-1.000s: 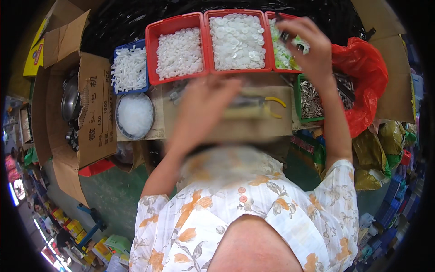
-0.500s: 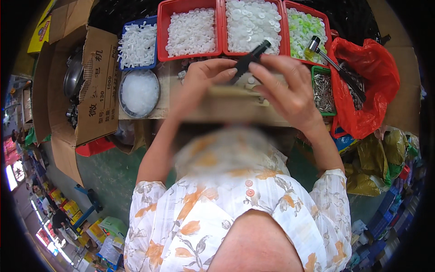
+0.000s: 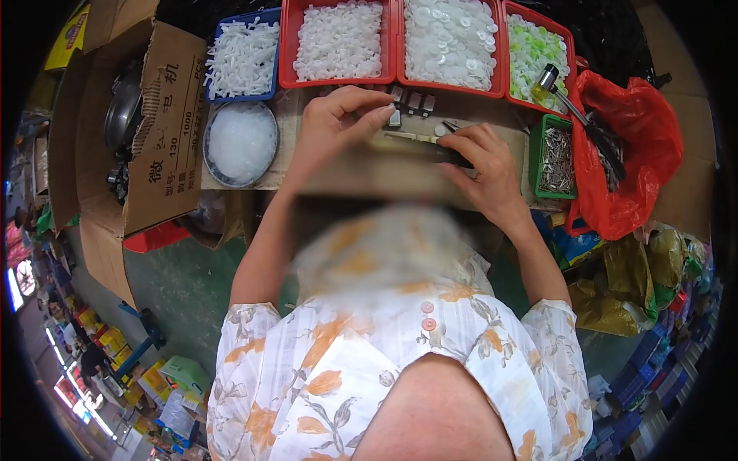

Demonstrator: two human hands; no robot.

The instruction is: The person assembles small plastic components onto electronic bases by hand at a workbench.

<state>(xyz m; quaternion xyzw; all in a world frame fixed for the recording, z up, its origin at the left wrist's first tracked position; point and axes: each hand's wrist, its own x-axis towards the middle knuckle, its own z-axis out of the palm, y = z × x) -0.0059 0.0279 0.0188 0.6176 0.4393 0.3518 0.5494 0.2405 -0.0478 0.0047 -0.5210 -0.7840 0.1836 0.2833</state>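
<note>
My left hand (image 3: 338,121) is over the left part of the work board, thumb and forefinger pinched at a small silver motor-like block (image 3: 395,119) with a pale top. My right hand (image 3: 490,163) is to the right and a little nearer, fingers closed around a dark, slim tool (image 3: 455,157) that is partly hidden beneath them. Between the hands, a small white disc (image 3: 440,131) lies near a thin metal piece (image 3: 450,125). Several similar small blocks (image 3: 414,101) stand in a row just behind my left fingertips. A blurred shape hides the board's near edge.
Along the back stand a blue tray (image 3: 254,97), two red trays (image 3: 338,81) of white plastic parts and one of green-white parts. A round dish (image 3: 240,146) sits left, beside a cardboard box (image 3: 165,115). Right are a green tray (image 3: 555,194) of metal pins, a hammer (image 3: 565,96) and red bag (image 3: 646,138).
My hands have moved apart. The dark tool, upright between them before, is now low in my right hand. My left fingers have reached the small blocks.
</note>
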